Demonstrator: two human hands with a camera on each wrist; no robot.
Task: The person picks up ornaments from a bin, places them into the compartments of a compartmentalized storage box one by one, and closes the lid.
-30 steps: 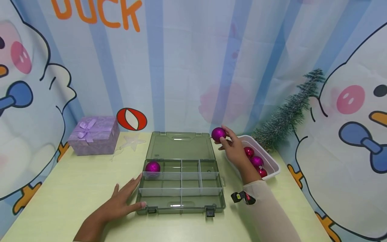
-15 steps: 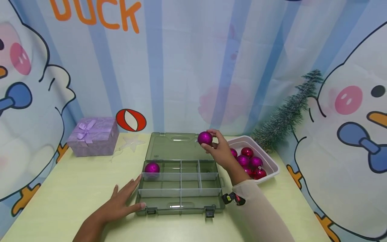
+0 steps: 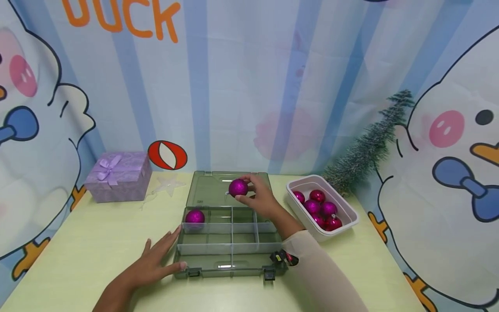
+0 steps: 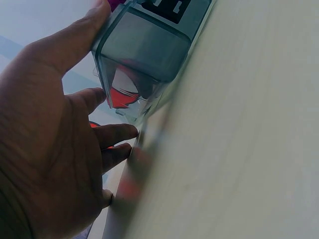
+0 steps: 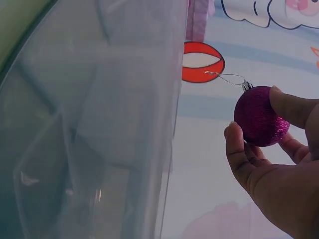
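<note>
My right hand pinches a glittery magenta Christmas ball between thumb and fingers, held above the compartment box. In the right wrist view the ball shows its silver cap and a thin wire loop. The green-tinted plastic box lies with its lid folded back on the table, clear dividers splitting it into compartments. A second magenta ball sits in the back left compartment. My left hand rests at the box's left side, fingers extended, thumb on the front left corner; the left wrist view shows this hand too.
A white plastic tub at the right holds several magenta and red balls. Behind it leans a small artificial tree. On the left stand a purple gift box and, lying flat, a clear star ornament. A printed curtain hangs behind.
My right hand has carried the magenta ball leftward and slightly down, from beside the tub to over the box. The tub's balls are now uncovered. My left hand stays put.
</note>
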